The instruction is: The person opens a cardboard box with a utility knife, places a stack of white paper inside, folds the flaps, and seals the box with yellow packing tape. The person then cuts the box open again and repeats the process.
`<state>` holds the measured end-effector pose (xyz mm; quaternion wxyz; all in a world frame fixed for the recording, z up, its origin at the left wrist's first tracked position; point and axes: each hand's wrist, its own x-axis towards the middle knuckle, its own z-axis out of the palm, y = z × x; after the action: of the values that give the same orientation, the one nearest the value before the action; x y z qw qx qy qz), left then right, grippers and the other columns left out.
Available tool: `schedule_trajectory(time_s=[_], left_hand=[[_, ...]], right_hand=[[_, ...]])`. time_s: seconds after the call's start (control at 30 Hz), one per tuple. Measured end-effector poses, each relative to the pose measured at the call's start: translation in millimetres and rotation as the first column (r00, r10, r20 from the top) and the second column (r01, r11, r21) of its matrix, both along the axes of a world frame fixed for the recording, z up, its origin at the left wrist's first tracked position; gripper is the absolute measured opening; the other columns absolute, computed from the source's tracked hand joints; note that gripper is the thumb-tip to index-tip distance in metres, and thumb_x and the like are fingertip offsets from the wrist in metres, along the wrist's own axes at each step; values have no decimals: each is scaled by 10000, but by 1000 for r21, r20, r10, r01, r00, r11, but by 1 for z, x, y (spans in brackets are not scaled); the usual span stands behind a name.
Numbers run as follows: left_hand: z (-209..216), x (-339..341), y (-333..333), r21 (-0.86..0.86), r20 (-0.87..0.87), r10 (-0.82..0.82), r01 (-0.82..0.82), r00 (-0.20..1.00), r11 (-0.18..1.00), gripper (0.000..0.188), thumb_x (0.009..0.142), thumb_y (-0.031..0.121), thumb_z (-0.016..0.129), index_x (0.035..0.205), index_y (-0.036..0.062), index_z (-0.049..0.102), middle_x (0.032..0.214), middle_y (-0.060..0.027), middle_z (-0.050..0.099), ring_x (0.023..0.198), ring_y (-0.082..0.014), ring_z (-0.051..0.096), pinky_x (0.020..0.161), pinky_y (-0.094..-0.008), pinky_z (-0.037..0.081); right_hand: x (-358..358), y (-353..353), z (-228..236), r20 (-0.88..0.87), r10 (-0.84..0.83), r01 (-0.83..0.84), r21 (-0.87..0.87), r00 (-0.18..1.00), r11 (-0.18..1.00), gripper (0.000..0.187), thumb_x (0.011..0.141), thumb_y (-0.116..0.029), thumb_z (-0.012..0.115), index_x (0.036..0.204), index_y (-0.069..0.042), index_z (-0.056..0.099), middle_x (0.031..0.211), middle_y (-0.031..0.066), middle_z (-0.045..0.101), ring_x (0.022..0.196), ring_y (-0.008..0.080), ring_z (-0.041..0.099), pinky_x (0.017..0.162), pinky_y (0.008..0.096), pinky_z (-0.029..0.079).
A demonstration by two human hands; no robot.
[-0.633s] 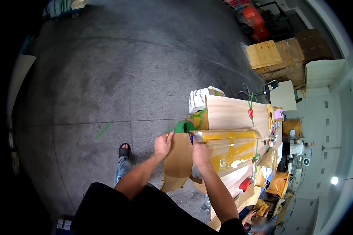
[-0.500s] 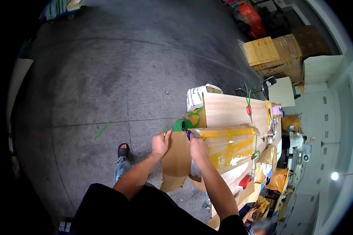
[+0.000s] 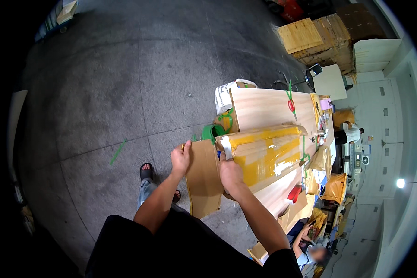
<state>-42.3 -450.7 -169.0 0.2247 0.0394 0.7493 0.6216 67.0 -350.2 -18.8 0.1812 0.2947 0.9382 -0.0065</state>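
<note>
A long cardboard carton [image 3: 264, 162] wrapped in clear and yellow tape lies on the wooden table, its open end toward me. One brown flap [image 3: 204, 173] sticks out past the table's end. My left hand [image 3: 180, 159] pinches the far left corner of that flap, fingers closed. At the carton's open end, my right hand [image 3: 231, 175] is closed around a small blue tool [image 3: 219, 153], mostly hidden by the fingers, so its kind does not show. Just beyond the flap is a green roll [image 3: 213, 132] of strap or tape.
Red-handled scissors [image 3: 291, 106] lie on the wooden table [image 3: 264, 104]. A white bag [image 3: 224, 96] stands by its far end. A red tape dispenser-like object [image 3: 293, 193] lies right of the carton. Two other people are at the right. A green strip [image 3: 118, 152] is on the floor.
My view has shifted, so table and carton sit higher in the picture. My right hand covers more of the blue tool, whose dark part no longer shows. My left hand keeps the flap.
</note>
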Motion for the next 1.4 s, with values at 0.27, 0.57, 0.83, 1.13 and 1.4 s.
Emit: schedule_trajectory(time_s=[0.27,0.57,0.83,1.13,1.4], left_hand=[[14,1,-5,70,-25,-31,33,999,997,518,968,403,590,719,-51,588,593,-230,508,508,-306,456,543,-424,424],[-3,2,-2,27,25,-6,5,1000,1000,501,976,365,595,683,-40,556,558,-145,452,553,-153,381,526,-386,396],[2,-1,-6,53,31,-6,4,999,999,535,969,407,589,671,-36,553,566,-199,500,507,-252,405,542,-426,411],[-9,-1,-11,36,87,-25,22,996,999,512,969,391,601,670,-21,550,538,-106,422,546,-155,381,523,-392,386],[-25,1,-41,46,-13,-49,50,999,998,474,985,402,563,834,-41,638,668,-152,572,645,-174,507,638,-379,451]], right_hand=[[-33,7,-5,31,28,-29,23,999,999,269,931,-88,445,898,41,679,854,238,698,793,365,709,699,452,573],[30,-15,12,74,53,-56,30,996,998,315,908,-140,506,1170,2,605,768,234,667,739,397,683,649,484,550],[85,-45,30,244,38,-29,-40,969,999,425,907,-94,505,1315,24,482,861,239,660,736,389,685,641,489,554],[133,-68,34,376,-17,44,-62,926,997,511,888,-71,514,1384,-4,415,925,228,640,717,361,692,612,453,570],[178,-80,6,215,43,-46,7,976,999,503,892,-95,518,1380,-12,428,904,181,627,717,322,689,605,427,573]])
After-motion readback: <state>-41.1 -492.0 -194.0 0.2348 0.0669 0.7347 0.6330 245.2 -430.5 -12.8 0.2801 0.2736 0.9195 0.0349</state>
